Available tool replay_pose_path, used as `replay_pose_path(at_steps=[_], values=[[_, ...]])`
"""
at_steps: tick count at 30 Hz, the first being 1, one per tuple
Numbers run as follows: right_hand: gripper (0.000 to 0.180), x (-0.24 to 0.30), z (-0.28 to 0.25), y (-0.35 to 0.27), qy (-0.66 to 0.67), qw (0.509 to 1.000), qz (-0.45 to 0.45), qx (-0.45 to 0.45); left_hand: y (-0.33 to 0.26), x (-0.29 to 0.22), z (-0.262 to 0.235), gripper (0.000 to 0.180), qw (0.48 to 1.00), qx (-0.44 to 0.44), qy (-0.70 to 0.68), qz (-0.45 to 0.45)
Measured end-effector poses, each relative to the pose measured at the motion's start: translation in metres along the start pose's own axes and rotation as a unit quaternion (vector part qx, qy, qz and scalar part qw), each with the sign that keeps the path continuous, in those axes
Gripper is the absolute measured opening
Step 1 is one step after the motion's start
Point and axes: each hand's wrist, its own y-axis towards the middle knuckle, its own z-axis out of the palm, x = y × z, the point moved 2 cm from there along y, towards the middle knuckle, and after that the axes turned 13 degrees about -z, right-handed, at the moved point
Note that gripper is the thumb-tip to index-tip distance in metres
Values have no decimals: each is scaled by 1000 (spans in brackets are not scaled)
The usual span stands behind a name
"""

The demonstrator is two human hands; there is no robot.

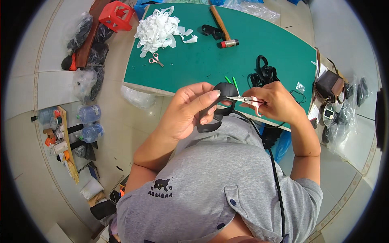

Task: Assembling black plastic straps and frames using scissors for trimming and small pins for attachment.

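Grey, soft-looking shirt cloth lies nearest the camera, with a black cord running down it. Beyond it, above the lap near the table edge, the left hand pinches a black band between thumb and bent fingers. The right hand curls its fingers around pink-handled scissors; which fingers sit in the loops, I cannot tell. Their slim metal blades point left and meet the band just beside the left thumb; whether they touch or are parted is too small to tell. Good practice here, I judge, is to hold the band taut, work with the tips only, and angle them away from that thumb.

The band is matte, with a thick rounded, seamed top and flexible loops hanging below. Just past the hands, on the smooth green table, lie two slim green sticks and a tangle of glossy black straps. Farther out come small pink scissors, a heap of limp, sheer white strips, and a hammer with a wooden handle.
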Motion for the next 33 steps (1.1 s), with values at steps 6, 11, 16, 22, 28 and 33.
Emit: replay_pose_path(at_steps=[6, 11, 16, 22, 28, 33], values=[[28, 1, -8, -1, 30, 999, 14, 23, -1, -1, 0, 14, 1000, -7, 13, -5], [34, -1, -6, -3, 44, 999, 16, 22, -1, -4, -1, 13, 1000, -1, 25, -5], [31, 2, -7, 2, 50, 998, 8, 41, 0, -2, 2, 17, 999, -9, 31, -20], [28, 1, -8, 2, 32, 998, -1, 52, 0, -4, 4, 18, 999, -13, 35, -35], [29, 2, -11, 5, 21, 997, -18, 67, 1, -3, 4, 18, 998, -8, 41, -41], [30, 3, -18, 5, -32, 995, -46, 88, 3, -2, 6, 17, 997, 0, 34, -68]])
